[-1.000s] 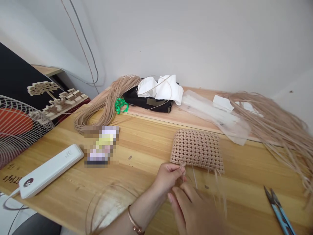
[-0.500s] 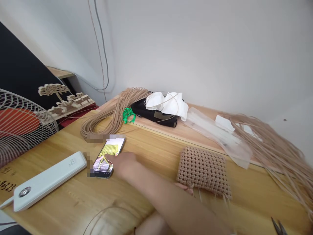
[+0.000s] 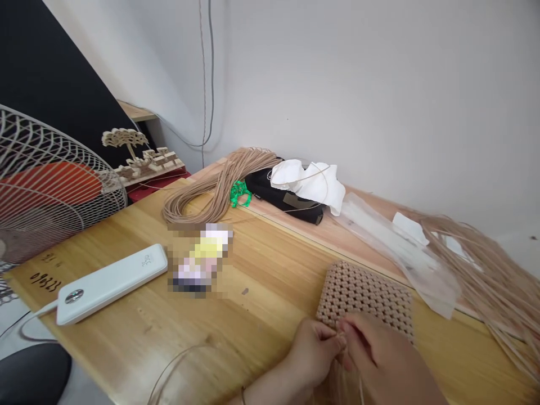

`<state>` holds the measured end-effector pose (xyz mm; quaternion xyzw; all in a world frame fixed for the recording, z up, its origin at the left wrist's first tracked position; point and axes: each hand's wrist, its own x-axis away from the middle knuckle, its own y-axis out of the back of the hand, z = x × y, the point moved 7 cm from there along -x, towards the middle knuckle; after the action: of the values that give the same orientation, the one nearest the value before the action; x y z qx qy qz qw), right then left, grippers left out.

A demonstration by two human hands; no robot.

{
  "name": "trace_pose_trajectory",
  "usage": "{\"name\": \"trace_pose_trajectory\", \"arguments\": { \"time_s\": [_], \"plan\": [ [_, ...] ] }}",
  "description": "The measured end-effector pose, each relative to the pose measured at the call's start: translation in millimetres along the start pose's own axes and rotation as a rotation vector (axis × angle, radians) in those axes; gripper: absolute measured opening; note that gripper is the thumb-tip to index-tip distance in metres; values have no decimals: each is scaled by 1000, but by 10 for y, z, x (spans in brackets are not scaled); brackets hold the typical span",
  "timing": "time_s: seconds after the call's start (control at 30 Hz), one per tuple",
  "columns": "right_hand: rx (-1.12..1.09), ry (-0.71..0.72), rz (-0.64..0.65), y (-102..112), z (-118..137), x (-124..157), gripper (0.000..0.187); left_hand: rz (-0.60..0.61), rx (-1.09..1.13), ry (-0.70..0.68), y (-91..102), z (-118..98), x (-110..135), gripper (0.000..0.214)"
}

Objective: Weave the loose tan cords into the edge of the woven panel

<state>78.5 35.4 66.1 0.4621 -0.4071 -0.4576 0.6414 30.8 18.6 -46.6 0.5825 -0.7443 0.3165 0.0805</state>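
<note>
A brown knotted cord panel (image 3: 368, 289) lies at the right of the wooden table, its near edge partly hidden behind my hands. My left hand (image 3: 313, 350) is closed at the panel's lower left corner, thumb and fingers pinching a thin cord. Against its fingertips, my right hand (image 3: 382, 349) is closed too, thumb and index finger on cord at the same spot. Loose cord ends hang below the fingers. A phone (image 3: 205, 259), blurred out with a yellow patch on its screen, lies to the left of both hands.
A white power bank (image 3: 112, 284) with a cable lies at the left, beside a caged fan (image 3: 54, 191). Along the wall sit a cord bundle (image 3: 202, 194), green tangle (image 3: 240, 194), black pouch (image 3: 270, 194) with white tissue (image 3: 310, 183), plastic bag (image 3: 392, 253) and more cords (image 3: 476, 264).
My right hand has left the phone screen and joined my left hand at the panel's near corner, pinching cord. The view has shifted, so things on the table appear farther right.
</note>
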Motion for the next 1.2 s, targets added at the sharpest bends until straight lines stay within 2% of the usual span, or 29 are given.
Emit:
{"name": "trace_pose_trajectory", "arguments": {
  "time_s": [0.07,0.17,0.27,0.43,0.57,0.7,0.93,1.2],
  "plan": [
    [-21,-11,-7,-153,-244,174,29,-30,29,-34,22,-24,10,37],
    [-66,-68,21,-392,-422,304,28,-37,32,-2,28,-30,18,37],
    [-236,-170,68,-567,-484,330,31,-45,48,28,31,-19,11,38],
    [-621,-373,38,-674,-566,341,33,-31,85,-23,26,-30,-10,37],
    [-931,-447,127,-798,-562,341,28,-31,69,-22,31,-25,-7,36],
    [-1115,-497,146,-875,-582,328,27,-28,67,-17,32,-14,-10,35],
    [-1234,-521,126,-898,-620,322,22,-48,96,2,38,-20,-3,31],
    [-1184,-531,85,-858,-616,339,23,-47,96,-11,38,-46,-3,32]
  ]
}}
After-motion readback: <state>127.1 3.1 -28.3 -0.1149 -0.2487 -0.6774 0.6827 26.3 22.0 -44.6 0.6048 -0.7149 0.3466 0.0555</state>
